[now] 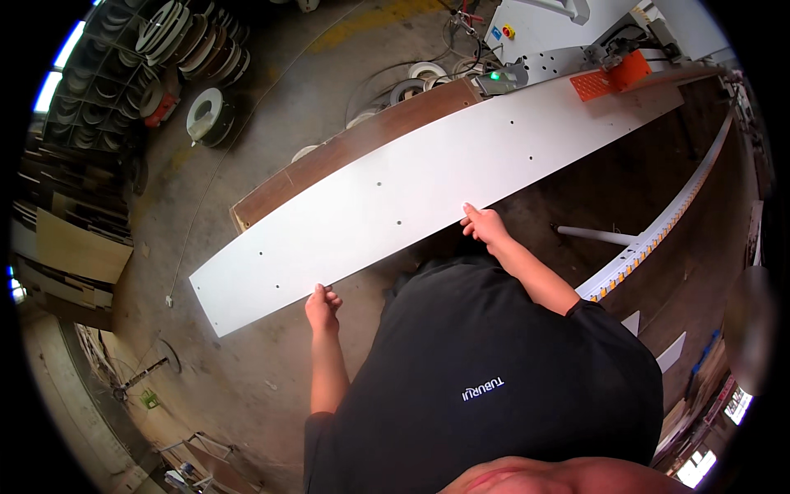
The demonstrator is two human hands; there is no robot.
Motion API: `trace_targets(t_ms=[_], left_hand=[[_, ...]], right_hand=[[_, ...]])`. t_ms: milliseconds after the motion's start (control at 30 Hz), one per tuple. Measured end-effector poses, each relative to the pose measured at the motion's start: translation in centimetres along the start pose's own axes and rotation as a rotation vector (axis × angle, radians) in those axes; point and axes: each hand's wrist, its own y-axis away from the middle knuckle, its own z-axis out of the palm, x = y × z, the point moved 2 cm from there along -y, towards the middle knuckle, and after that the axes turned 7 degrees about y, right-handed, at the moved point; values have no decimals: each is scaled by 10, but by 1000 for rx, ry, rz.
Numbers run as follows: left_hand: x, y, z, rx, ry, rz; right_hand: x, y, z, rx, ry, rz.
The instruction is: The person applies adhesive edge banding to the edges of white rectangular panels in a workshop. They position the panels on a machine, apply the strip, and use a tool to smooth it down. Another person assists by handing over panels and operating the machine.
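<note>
A long white panel [329,216] with several small dark holes stretches from the lower left to the machine at the upper right. My left hand [323,308] is closed on its near edge, toward the left end. Farther right, my right hand [484,225] grips the same edge, its thumb resting on top. The fingers under the panel are hidden on both hands. Along its far side the panel lies over a brown wooden support board [329,167]. Its right end passes beneath an orange perforated guard [609,78] on the machine.
A white machine cabinet [527,33] with a red and yellow switch stands at upper right. A roller rail [658,235] curves along the right side. Rolls of edge banding [210,115] sit on the floor and rack at upper left. Stacked boards [74,247] stand far left.
</note>
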Motion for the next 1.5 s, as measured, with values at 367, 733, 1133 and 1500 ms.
trace_targets(t_ms=[367,733,1133,1500], left_hand=[[-40,15,78,-131,22,-165],[-53,35,149,-454,-52,-120],[4,-14,-42,47,-16,125],[15,-27,-54,10,-94,-38]], right_hand=[[19,-37,-88,280,-147,-9],[9,-55,-149,416,-193,121],[11,-11,-10,23,78,42],[2,-5,4,73,-53,70]])
